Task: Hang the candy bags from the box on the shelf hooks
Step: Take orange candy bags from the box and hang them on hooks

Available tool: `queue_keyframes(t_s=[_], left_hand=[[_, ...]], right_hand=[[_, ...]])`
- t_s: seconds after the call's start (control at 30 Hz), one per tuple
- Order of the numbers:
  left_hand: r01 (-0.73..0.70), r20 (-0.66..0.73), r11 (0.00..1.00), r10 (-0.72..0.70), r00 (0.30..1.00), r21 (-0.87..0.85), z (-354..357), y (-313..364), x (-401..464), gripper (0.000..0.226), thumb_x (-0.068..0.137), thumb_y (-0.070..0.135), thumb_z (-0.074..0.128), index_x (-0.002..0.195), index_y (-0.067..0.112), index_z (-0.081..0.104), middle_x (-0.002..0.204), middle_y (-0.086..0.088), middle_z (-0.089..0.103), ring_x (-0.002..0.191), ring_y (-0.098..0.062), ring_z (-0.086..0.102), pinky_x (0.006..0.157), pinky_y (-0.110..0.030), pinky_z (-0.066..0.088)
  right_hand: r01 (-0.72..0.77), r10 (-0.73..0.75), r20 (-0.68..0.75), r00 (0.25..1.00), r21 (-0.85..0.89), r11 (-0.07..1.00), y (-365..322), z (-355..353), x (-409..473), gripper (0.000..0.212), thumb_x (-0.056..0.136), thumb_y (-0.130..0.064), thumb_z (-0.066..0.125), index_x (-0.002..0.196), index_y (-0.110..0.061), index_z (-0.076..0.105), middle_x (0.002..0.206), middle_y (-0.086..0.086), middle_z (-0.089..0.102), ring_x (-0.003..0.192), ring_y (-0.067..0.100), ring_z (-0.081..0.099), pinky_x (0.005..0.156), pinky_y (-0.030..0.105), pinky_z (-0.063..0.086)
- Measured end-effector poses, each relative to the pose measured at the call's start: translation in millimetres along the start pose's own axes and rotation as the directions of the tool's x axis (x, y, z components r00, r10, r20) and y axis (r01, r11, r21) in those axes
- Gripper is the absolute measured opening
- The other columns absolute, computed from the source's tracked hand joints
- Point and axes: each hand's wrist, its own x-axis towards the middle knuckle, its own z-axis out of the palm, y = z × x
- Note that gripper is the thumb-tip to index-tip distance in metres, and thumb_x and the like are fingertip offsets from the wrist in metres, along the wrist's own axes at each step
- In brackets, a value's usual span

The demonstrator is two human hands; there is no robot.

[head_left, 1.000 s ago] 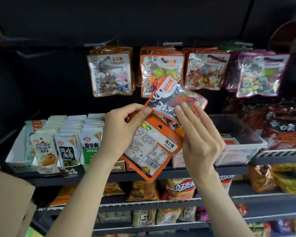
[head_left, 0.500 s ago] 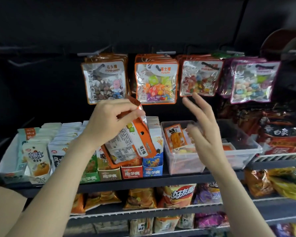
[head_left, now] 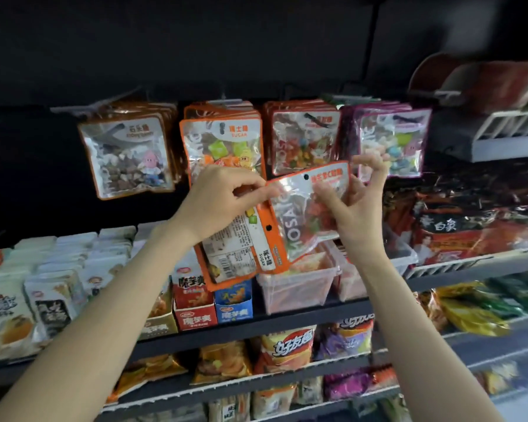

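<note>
A clear candy bag (head_left: pixel 305 208) with an orange top edge is pinched at its upper left corner between the thumb and curled fingers (head_left: pixel 250 190) of the left hand (head_left: pixel 217 199). A second bag (head_left: pixel 241 254), turned label side out, is also held under that hand, hanging toward 6 o'clock with its punched hole at its right edge. The clear bag is gripped from behind and from the right by the right hand (head_left: pixel 357 208), the thumb laid on its front and the other fingers curled past its upper right corner. The bag is held tilted, its hole near the top, just below the row of hooks.

Half a second earlier only the label-side bag was held in the left hand, and the right hand was spread and free of any bag above the plastic box; now the clear bag is held by both hands and raised toward the hanging rows.

At 12 o'clock from the hands, orange-edged bags (head_left: pixel 223 141) are hung in a stack on a hook; at 10 o'clock a stack with brown sweets (head_left: pixel 128 156), at 1 o'clock a red-filled stack (head_left: pixel 302 138), and at 2 o'clock purple-edged bags (head_left: pixel 393 141). The lower edges of the middle stacks are covered by the hands. At 6 o'clock a clear plastic box (head_left: pixel 296 284) is set on the shelf (head_left: pixel 256 322), with snack cartons (head_left: pixel 195 300) to its left and chip bags (head_left: pixel 287 345) on the shelf below.
</note>
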Motion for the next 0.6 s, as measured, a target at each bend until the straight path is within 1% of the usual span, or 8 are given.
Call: queue_keyframes(t_s=[0.07,0.13,0.23,0.3,0.4,0.47,0.53,0.6], left_hand=[[0.078,-0.084,0.997,-0.078,0.993,-0.003,17,3,11,0.028,0.09,0.041,0.06,0.075,0.02,0.072,0.057,0.002,0.065,0.053,-0.014,0.057,0.058,-0.011,0.037],[0.138,-0.161,0.99,-0.143,0.977,-0.042,28,10,22,0.023,0.093,0.036,0.059,0.079,0.023,0.072,0.061,0.003,0.066,0.056,-0.017,0.06,0.056,-0.017,0.04],[0.174,-0.235,0.981,-0.19,0.953,-0.088,40,20,35,0.014,0.092,0.032,0.06,0.081,0.028,0.068,0.068,0.016,0.065,0.069,-0.015,0.065,0.058,-0.019,0.045],[0.215,-0.252,0.973,-0.229,0.94,-0.081,47,22,40,0.014,0.092,0.033,0.061,0.08,0.029,0.067,0.07,0.017,0.065,0.069,-0.012,0.066,0.06,-0.026,0.049],[0.263,-0.284,0.964,-0.259,0.923,-0.023,54,20,41,0.014,0.09,0.034,0.062,0.082,0.026,0.069,0.07,0.011,0.066,0.068,-0.012,0.065,0.061,-0.029,0.05],[0.254,-0.297,0.967,-0.237,0.925,0.018,55,21,39,0.016,0.089,0.034,0.064,0.083,0.022,0.072,0.071,0.007,0.069,0.066,-0.012,0.065,0.061,-0.024,0.049],[0.184,-0.311,0.978,-0.146,0.939,0.097,56,24,37,0.025,0.089,0.034,0.064,0.083,0.012,0.075,0.074,0.003,0.071,0.066,-0.012,0.064,0.061,-0.02,0.048],[0.113,-0.327,0.979,-0.052,0.944,0.171,55,27,37,0.028,0.089,0.029,0.062,0.081,0.006,0.075,0.073,0.0,0.07,0.068,-0.013,0.063,0.061,-0.022,0.048]], right_hand=[[0.118,-0.129,-0.049,0.99,-0.181,0.976,2,-12,15,0.032,0.09,-0.013,0.069,0.102,-0.034,0.048,0.085,-0.018,0.058,0.068,0.012,0.056,0.064,0.032,0.053],[0.181,-0.209,-0.071,0.975,-0.285,0.941,2,-19,33,0.016,0.091,-0.014,0.066,0.095,-0.029,0.059,0.078,-0.023,0.059,0.061,-0.001,0.046,0.062,0.022,0.042],[0.19,-0.218,-0.053,0.974,-0.319,0.929,7,-27,58,0.015,0.092,-0.018,0.064,0.099,-0.03,0.069,0.085,-0.021,0.066,0.064,-0.003,0.05,0.067,0.025,0.042],[0.173,-0.184,-0.005,0.983,-0.321,0.931,13,-30,72,0.018,0.091,-0.02,0.066,0.105,-0.029,0.071,0.088,-0.012,0.069,0.062,0.002,0.048,0.063,0.025,0.044],[0.22,-0.212,0.063,0.975,-0.349,0.911,16,-33,82,0.022,0.089,-0.019,0.068,0.111,-0.022,0.072,0.09,0.01,0.069,0.066,0.012,0.048,0.063,0.011,0.038],[0.286,-0.281,0.06,0.958,-0.321,0.903,15,-35,79,0.02,0.089,-0.017,0.068,0.109,-0.017,0.072,0.09,0.012,0.069,0.073,0.013,0.052,0.069,0.009,0.039],[0.35,-0.353,0.044,0.934,-0.291,0.89,13,-39,75,0.019,0.089,-0.013,0.068,0.108,-0.013,0.071,0.092,0.009,0.07,0.075,0.009,0.054,0.073,0.009,0.04],[0.382,-0.385,0.043,0.922,-0.268,0.885,12,-41,74,0.02,0.089,-0.011,0.068,0.109,-0.013,0.07,0.091,0.005,0.069,0.073,0.009,0.053,0.073,0.009,0.04]])
